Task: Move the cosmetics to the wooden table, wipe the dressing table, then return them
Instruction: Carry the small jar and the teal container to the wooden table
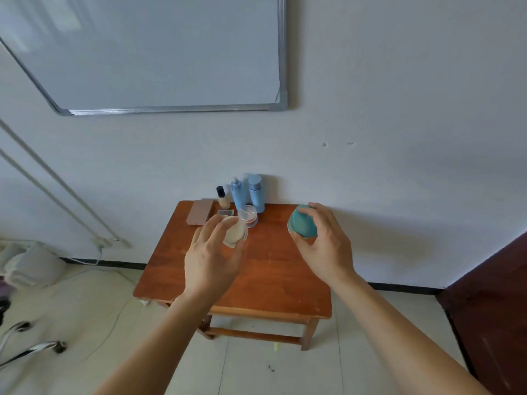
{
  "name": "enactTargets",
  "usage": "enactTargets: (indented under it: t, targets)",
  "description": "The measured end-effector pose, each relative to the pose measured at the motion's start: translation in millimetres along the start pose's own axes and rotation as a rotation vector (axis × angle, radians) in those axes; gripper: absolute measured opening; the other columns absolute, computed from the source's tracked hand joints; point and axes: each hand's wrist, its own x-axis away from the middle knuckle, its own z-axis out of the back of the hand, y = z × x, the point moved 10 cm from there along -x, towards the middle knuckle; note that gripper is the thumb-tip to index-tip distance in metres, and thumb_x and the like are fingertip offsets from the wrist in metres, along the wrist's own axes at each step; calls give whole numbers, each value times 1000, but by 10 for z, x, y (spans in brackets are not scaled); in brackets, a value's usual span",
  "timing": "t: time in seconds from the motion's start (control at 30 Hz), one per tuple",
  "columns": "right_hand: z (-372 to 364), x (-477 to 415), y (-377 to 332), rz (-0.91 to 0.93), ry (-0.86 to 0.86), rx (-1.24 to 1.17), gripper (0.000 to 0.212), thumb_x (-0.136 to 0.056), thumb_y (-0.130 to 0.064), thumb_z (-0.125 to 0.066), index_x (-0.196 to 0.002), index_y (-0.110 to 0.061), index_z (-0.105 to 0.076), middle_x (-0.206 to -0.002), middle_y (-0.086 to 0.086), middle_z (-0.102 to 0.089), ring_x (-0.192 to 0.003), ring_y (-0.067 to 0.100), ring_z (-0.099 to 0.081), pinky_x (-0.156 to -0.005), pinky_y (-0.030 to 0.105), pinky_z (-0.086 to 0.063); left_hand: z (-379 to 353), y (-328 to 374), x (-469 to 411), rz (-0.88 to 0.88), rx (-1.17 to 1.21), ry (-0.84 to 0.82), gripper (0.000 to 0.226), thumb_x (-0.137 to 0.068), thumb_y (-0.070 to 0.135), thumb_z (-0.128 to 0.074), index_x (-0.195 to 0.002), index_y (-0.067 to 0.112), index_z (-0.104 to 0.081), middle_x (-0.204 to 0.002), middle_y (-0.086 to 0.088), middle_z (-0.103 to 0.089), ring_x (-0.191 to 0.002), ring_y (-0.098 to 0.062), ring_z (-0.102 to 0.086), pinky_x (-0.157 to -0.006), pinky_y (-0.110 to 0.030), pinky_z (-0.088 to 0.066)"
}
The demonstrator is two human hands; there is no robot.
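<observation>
Left hand (pixel 211 252): fingers curl round a pale round jar (pixel 235 234), low over the wooden table (pixel 271 275), just beside the cluster at the back.
Right hand (pixel 328 243): grips a teal jar (pixel 302 226) from above, over the table's far right.
Parked by the wall: blue pump bottle (pixel 239 195), blue capped bottle (pixel 255 192), black-capped bottle (pixel 222 198), clear pot (pixel 248 215), brown palette (pixel 201 215), all packed close.
Risk, left: setting the pale jar down here could knock the clear pot into the tall bottles and topple them.
Risk, right: the teal jar looks smooth, so a loose grip could let it drop and roll off the edge.
</observation>
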Motion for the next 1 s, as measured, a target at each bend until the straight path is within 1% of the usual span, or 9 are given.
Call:
enactTargets:
  t: [0.07, 0.17, 0.37, 0.47, 0.57, 0.67, 0.77, 0.87, 1.0]
  targets:
    - [-156, -207, 286, -27, 10, 2, 47, -82, -31, -78, -124, -24, -58, -134, -7, -54, -118, 12, -55, -84, 28, -51, -369, -125, -171, 34, 26, -59, 39, -83, 31, -73, -120, 24, -62, -127, 3, -61, -106, -18, -57, -74, -23, -43]
    - [-654, -308, 548, -52, -58, 11, 49, -81, -31, -77, -124, -25, -56, -133, -8, -53, -115, 12, -55, -82, 31, -54, -792, -485, -228, 82, 43, -97, 39, -85, 31, -73, -121, 24, -61, -128, 4, -60, -112, -13, -54, -81, -14, -38]
    - [-1246, -543, 1155, -164, -178, 125, 50, -84, -33, -76, -128, -25, -52, -135, -7, -51, -113, 16, -58, -78, 37, -58, -1818, -1005, -540, 107, 89, -266, 39, -83, 29, -76, -119, 20, -62, -123, 1, -63, -106, -18, -59, -77, -28, -50]
    - [-1547, -619, 1411, -268, -184, 159, 54, -83, -36, -75, -129, -29, -48, -136, -9, -50, -114, 12, -56, -81, 26, -55, -2335, -1222, -689, 105, 125, -405, 43, -81, 29, -76, -119, 21, -58, -121, 1, -64, -105, -18, -60, -78, -31, -54]
    - [-1881, -754, 1592, -356, -223, 206, 55, -83, -37, -75, -129, -32, -46, -136, -11, -48, -114, 10, -56, -82, 15, -43, -2775, -1483, -831, 125, 153, -523, 46, -79, 27, -77, -118, 22, -54, -120, 1, -63, -105, -19, -59, -80, -29, -51]
    - [-2101, -892, 1708, -412, -246, 249, 55, -82, -37, -76, -128, -32, -46, -135, -13, -49, -113, 9, -56, -79, 9, -37, -3075, -1578, -986, 52, 157, -565, 45, -76, 21, -76, -115, 17, -54, -116, -3, -61, -103, -24, -59, -83, -38, -54]
    - [-2250, -982, 1757, -416, -264, 266, 55, -82, -35, -77, -128, -29, -48, -134, -11, -50, -114, 9, -55, -80, 2, -29, -3291, -1593, -1076, -48, 134, -596, 40, -78, 18, -75, -112, 14, -56, -114, -5, -64, -101, -25, -59, -89, -41, -47]
    - [-2342, -1049, 1831, -436, -276, 285, 54, -82, -33, -77, -128, -27, -49, -135, -9, -51, -114, 11, -56, -81, 5, -33, -3510, -1598, -1024, -131, 80, -700, 36, -83, 22, -71, -115, 15, -57, -119, -4, -64, -105, -26, -61, -95, -44, -42]
    - [-2448, -1140, 1935, -426, -296, 285, 53, -81, -27, -78, -127, -26, -51, -134, -8, -51, -112, 13, -58, -79, 14, -40, -3692, -1644, -936, -142, 17, -784, 38, -83, 22, -71, -118, 14, -59, -122, -4, -64, -113, -27, -56, -99, -48, -39]
